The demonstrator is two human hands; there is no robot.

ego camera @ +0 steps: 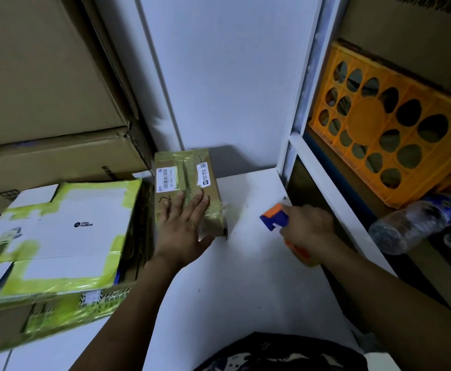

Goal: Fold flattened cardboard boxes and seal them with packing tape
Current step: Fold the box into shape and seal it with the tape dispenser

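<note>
Left: flattened boxes (58, 236) stacked on a carton. Center, far side of white table (232, 290): 1 small taped box (186, 180), left hand (184, 226) flat on its near top, fingers straight, spread. Right of box, not touching: right hand (307, 228) curled round orange-blue tape dispenser (273, 216). Far right: water bottle (417, 223), orange crate (390, 124).

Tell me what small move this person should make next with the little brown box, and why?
Probably slide the left hand along the small brown cardboard box, smoothing its glossy tape flat. That hand rests open on the lid, the tape looks wrinkled, and the right hand holds the orange and blue tape dispenser apart from the box.
</note>
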